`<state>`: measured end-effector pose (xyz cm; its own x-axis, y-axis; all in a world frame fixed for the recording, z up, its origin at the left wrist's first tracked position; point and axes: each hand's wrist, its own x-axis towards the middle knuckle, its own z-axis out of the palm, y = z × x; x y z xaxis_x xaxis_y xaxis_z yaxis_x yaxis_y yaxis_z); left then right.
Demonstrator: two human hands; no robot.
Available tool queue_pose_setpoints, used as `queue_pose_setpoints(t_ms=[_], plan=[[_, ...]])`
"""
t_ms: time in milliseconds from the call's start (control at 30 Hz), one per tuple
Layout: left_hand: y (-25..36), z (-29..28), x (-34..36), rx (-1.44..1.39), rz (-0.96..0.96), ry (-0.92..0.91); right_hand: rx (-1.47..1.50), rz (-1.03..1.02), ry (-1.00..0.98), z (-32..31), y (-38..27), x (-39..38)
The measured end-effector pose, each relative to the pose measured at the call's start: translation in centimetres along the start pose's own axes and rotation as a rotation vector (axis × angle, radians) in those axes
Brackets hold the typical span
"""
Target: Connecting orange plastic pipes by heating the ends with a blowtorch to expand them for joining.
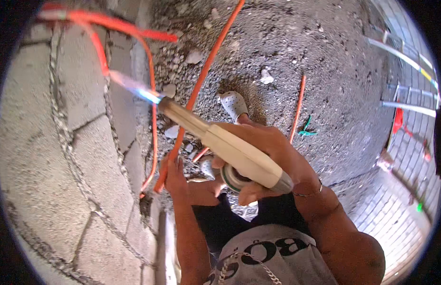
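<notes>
My right hand [272, 147] is wrapped round a lit blowtorch [244, 154] with a cream body and a metal nozzle. Below its body the round top of a gas canister [233, 178] shows. A blue flame [147, 94] streams from the nozzle toward the upper left and reaches the lower end of a short orange pipe [98, 50] by the block wall. Lower down, my left hand [175, 178] closes round a long orange pipe [201, 80] near its bottom end. This pipe slants up past the nozzle toward the top of the view.
A block wall [30, 142] stands on the left, with more orange pipe [151, 118] along it. Stones lie on the gravel floor [339, 61], with a loose orange pipe piece [298, 109] and a green object [307, 130]. Pale bars [405, 59] stand at the far right.
</notes>
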<state>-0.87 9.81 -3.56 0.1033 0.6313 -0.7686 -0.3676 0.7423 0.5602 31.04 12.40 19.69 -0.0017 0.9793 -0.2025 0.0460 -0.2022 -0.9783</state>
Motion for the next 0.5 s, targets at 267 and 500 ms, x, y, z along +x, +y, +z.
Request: queue_pose_setpoints(t_ms=[267, 500], plan=[[15.3, 11.4, -14.8, 1.124, 0.884, -0.523, 0.269, 0.062, 0.624, -3.0, -10.6, -14.3], [23.7, 28.9, -23.2, 0.885, 1.113, -1.163, 0.240, 0.022, 1.092, -4.1, -14.5, -27.7]])
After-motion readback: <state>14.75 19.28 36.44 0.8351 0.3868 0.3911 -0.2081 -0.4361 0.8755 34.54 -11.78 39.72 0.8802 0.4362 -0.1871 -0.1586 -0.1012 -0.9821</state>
